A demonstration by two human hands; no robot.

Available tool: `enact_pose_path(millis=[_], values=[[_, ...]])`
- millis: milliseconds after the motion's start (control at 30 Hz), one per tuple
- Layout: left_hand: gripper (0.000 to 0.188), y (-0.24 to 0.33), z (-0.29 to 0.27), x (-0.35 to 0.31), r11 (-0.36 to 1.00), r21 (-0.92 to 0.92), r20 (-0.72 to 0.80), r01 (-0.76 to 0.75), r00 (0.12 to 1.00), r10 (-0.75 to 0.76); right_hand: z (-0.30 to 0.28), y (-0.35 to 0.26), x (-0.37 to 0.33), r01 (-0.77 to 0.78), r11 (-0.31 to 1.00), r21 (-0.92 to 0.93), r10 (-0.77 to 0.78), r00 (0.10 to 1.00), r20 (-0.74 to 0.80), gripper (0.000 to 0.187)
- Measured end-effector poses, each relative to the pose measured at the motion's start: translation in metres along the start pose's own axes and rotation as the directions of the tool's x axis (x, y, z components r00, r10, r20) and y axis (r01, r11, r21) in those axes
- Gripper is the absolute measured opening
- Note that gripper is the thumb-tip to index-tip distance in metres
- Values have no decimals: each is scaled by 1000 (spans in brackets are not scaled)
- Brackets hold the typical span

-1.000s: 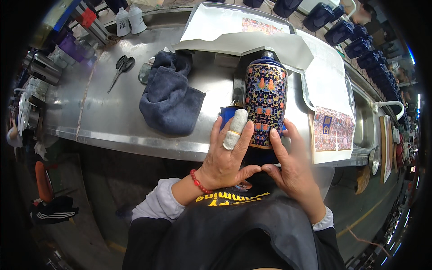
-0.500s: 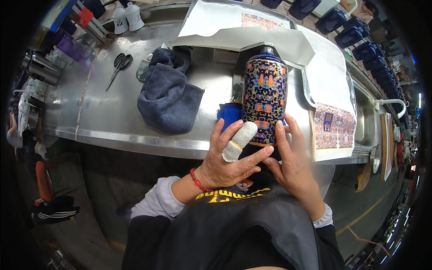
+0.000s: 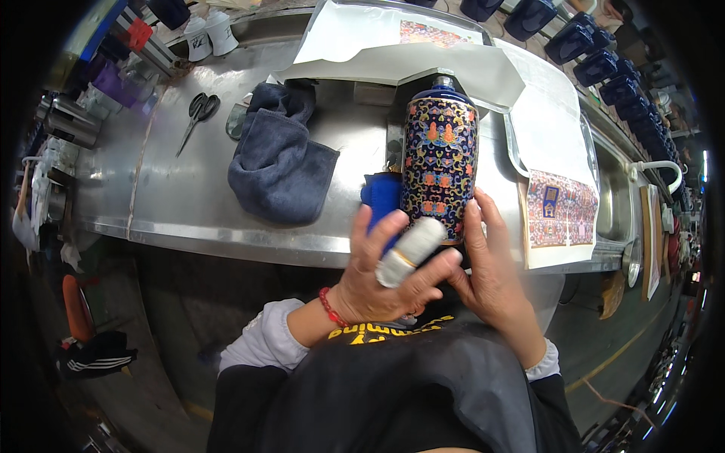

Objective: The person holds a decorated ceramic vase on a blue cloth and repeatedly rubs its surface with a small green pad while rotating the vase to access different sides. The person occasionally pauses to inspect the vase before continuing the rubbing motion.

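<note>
A dark blue bottle covered in a colourful floral pattern lies with its neck away from me, in a dark holder partly hidden beneath it. My right hand holds its near right side, index finger along the edge and thumb by the base. Over the bottle's near left end, my left hand has its fingers spread. One finger wears a white cloth cover bound with a yellowish band; motion blurs the fingertips. Left of the bottle sits a bright blue piece, its kind unclear.
A grey-blue towel lies on the metal worktop, with black-handled scissors farther left. Behind the bottle is white paper; floral printed sheets lie right, beside a sink. Dark blue bottles line the far right.
My left hand's fingers have shifted slightly, the covered finger moving right and nearer over the bottle's end. My right hand stays at the bottle's side. The whole view has shifted a little.
</note>
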State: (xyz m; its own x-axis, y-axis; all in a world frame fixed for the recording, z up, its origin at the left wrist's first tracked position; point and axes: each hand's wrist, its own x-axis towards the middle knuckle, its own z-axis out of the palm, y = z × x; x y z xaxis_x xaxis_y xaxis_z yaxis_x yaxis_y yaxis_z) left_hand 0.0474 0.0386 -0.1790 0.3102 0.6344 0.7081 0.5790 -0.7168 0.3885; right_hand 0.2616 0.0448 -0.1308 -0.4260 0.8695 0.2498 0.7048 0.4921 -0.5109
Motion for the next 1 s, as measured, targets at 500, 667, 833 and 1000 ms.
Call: enact_pose_path(millis=[500,667,833,1000], values=[[55,16,-5,-8,951,303,-9,-58,998,63,1,1,4,21,999,39,-20,1000,-7,106],[61,21,13,-5,951,303,34,67,996,-81,1,0,4,60,998,18,-60,998,-15,103],[61,16,6,-18,952,283,49,115,990,-134,0,0,1,-15,1000,20,14,998,56,104],[56,18,11,-13,953,288,16,92,995,-101,2,1,3,19,1000,13,-20,1000,23,105]])
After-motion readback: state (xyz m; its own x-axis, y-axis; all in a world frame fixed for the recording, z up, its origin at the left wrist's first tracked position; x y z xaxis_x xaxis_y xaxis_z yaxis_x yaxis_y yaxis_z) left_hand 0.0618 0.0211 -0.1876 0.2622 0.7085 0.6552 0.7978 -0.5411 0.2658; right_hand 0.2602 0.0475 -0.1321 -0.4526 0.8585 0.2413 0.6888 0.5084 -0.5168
